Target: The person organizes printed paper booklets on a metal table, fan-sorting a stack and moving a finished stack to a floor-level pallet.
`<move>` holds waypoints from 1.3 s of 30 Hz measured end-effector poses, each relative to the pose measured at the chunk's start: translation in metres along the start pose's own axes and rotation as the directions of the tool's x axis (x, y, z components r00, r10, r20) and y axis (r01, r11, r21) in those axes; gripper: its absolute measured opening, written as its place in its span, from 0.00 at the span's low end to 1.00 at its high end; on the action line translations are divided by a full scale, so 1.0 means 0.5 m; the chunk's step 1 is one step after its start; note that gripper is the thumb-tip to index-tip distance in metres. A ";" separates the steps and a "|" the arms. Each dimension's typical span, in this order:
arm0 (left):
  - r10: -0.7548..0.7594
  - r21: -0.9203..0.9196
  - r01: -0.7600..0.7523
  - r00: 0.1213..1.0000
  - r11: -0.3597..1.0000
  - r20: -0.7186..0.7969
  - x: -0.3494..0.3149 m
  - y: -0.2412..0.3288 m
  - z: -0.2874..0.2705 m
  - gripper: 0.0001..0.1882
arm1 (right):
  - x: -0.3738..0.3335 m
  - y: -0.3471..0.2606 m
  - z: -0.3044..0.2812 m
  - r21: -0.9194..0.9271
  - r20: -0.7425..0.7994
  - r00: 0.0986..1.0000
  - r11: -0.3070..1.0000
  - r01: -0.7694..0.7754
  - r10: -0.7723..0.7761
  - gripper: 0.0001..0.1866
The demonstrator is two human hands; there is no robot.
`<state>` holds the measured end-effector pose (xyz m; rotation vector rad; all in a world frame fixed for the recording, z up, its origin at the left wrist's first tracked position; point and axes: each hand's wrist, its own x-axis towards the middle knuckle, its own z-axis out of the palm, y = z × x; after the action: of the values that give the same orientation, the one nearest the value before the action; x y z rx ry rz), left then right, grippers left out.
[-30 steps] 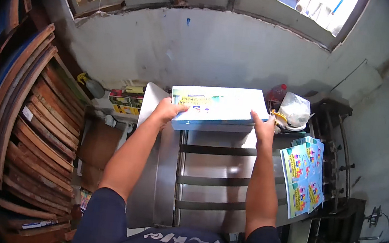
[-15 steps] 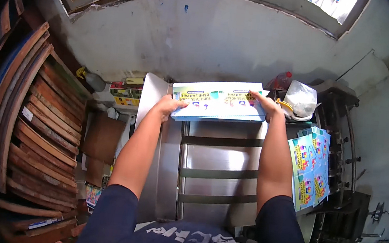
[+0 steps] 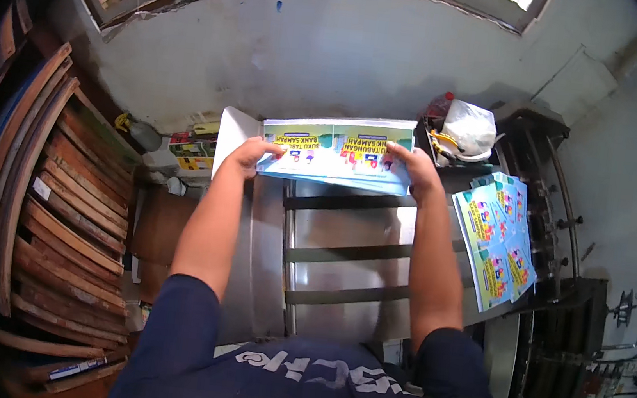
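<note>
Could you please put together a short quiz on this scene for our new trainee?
1. True or false: both hands hold the stack of printed sheets at the far end of the metal table.
2. Which hand is at the stack's left edge? A) left hand B) right hand
3. Fill in: a second pile of printed sheets lies to the person's ____ side.

Key
1. True: one hand grips each end of the stack.
2. A: the left hand is at the left edge, the right hand near the right end.
3. Right: it lies beside the right forearm, below the white plastic bag.
</note>
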<state>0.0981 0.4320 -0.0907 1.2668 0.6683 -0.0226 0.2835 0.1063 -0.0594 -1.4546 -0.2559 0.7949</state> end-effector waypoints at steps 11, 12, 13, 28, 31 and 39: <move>-0.093 0.082 0.089 0.994 0.993 0.054 -0.351 -0.172 0.167 0.45 | -0.476 0.172 -0.110 0.416 -0.119 0.992 0.909 0.003 0.051 0.26; 0.023 0.234 -0.056 0.990 0.971 0.141 -0.375 -0.192 0.163 0.50 | -0.496 0.181 -0.110 0.306 -0.128 0.992 0.952 0.030 0.010 0.28; 0.034 0.225 -0.084 0.976 0.971 0.216 -0.399 -0.185 0.179 0.54 | -0.500 0.175 -0.121 0.178 -0.136 0.989 0.981 0.078 -0.054 0.31; 0.410 0.194 -0.396 0.911 0.898 -0.040 -0.546 -0.295 0.260 0.58 | -0.551 0.177 -0.207 -0.064 0.162 0.910 0.916 0.395 -0.381 0.53; 0.524 0.315 -0.465 0.841 0.827 -0.135 -0.617 -0.382 0.279 0.62 | -0.583 0.175 -0.216 -0.176 0.241 0.932 0.932 0.317 -0.271 0.56; 0.171 0.388 -0.083 0.965 0.918 -0.198 -0.638 -0.488 0.286 0.43 | -0.592 0.203 -0.210 -0.344 0.281 0.931 0.882 0.323 -0.232 0.63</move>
<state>-0.1873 0.1181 -0.1317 1.7022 0.8032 0.1092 0.0991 -0.1668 -0.0803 -1.6404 -0.8251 0.6995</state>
